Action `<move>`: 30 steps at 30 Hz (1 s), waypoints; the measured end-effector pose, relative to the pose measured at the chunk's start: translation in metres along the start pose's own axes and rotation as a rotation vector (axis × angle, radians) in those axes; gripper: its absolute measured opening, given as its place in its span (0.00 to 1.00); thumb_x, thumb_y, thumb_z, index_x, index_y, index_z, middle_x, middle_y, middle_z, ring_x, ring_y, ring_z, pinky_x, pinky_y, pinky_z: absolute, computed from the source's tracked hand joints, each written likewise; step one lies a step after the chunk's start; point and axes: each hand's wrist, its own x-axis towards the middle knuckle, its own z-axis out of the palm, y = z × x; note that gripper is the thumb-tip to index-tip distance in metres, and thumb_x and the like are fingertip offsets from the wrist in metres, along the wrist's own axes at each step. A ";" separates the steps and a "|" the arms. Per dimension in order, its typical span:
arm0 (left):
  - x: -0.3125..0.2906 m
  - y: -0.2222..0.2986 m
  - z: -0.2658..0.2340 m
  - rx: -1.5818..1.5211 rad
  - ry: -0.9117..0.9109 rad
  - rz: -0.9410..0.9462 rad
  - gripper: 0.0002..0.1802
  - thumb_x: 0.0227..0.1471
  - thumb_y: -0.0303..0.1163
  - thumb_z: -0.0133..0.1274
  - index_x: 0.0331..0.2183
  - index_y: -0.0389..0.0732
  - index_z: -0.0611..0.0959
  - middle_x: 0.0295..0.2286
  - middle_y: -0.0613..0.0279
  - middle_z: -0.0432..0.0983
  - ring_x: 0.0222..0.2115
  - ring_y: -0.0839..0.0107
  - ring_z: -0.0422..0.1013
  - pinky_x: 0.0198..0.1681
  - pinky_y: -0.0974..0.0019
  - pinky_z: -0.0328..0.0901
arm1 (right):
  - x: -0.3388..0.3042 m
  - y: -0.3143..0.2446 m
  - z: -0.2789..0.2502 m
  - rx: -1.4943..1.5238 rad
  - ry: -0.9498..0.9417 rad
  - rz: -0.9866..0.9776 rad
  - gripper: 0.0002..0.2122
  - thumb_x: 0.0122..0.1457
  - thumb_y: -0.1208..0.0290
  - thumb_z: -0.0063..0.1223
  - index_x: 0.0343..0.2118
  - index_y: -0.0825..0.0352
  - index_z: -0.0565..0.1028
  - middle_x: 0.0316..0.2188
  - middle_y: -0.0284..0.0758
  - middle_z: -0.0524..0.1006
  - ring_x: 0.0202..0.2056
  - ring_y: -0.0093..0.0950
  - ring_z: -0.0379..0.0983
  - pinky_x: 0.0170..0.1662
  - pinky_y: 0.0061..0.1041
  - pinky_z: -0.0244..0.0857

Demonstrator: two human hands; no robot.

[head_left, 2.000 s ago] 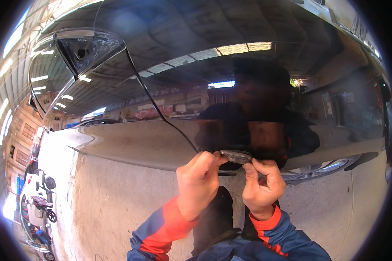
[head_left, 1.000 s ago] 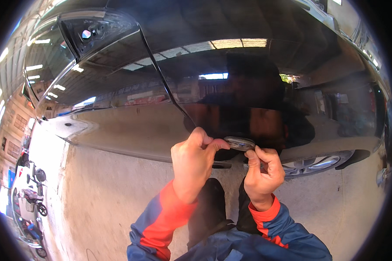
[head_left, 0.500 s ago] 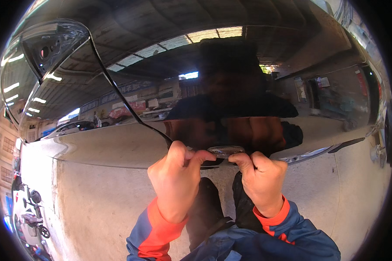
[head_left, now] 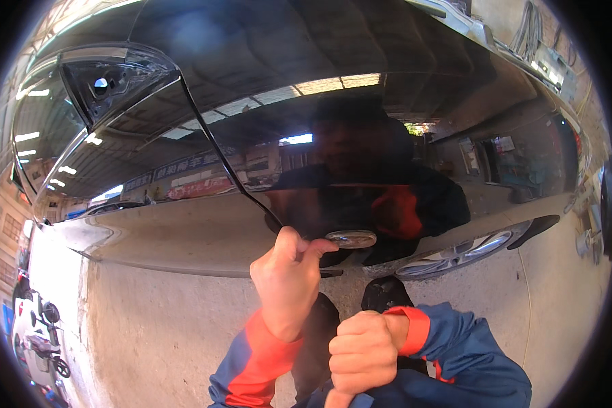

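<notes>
A small oval side lamp [head_left: 351, 239], clear with a pale rim, sits low on the glossy dark panel of the car [head_left: 415, 143]. My left hand [head_left: 287, 279] is closed at the lamp's left end, its thumb tip touching it. The tips of the other fingers are partly hidden. Lower down, in front of my body, my right hand [head_left: 365, 350] is curled into a fist with the thumb pointing down. What that fist holds, if anything, is hidden.
A dark panel gap [head_left: 214, 139] curves down to my left hand. Right of the lamp is a wheel [head_left: 459, 253] in its arch. My shoe [head_left: 386, 294] stands on the concrete floor [head_left: 163, 319]. A scooter [head_left: 47, 333] is parked at the far left.
My right hand has left the lamp's right end and come down toward my body, closing into a fist. My left hand remains at the lamp. The view has shifted, showing more of the wheel.
</notes>
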 end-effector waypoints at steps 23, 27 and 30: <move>-0.126 -0.067 -0.020 -0.241 -0.247 -0.677 0.23 0.53 0.40 0.75 0.26 0.33 0.80 0.21 0.52 0.82 0.21 0.72 0.74 0.29 0.61 0.71 | 0.011 0.046 0.032 -0.237 -0.340 0.092 0.22 0.51 0.68 0.70 0.13 0.59 0.62 0.12 0.30 0.61 0.13 0.29 0.63 0.18 0.29 0.54; -0.172 -0.088 -0.021 -0.310 -0.176 -0.671 0.22 0.55 0.34 0.74 0.21 0.37 0.78 0.16 0.68 0.75 0.19 0.84 0.64 0.23 0.71 0.62 | 0.002 0.070 0.038 -0.330 -0.253 0.156 0.23 0.53 0.67 0.73 0.14 0.59 0.64 0.12 0.32 0.62 0.13 0.33 0.65 0.18 0.32 0.59; -0.199 -0.097 -0.019 -0.378 -0.259 -0.723 0.21 0.56 0.34 0.73 0.22 0.38 0.78 0.17 0.70 0.75 0.19 0.85 0.63 0.22 0.72 0.61 | 0.000 0.064 0.047 -0.327 -0.282 0.283 0.23 0.54 0.66 0.72 0.14 0.59 0.64 0.12 0.31 0.62 0.13 0.32 0.65 0.18 0.32 0.59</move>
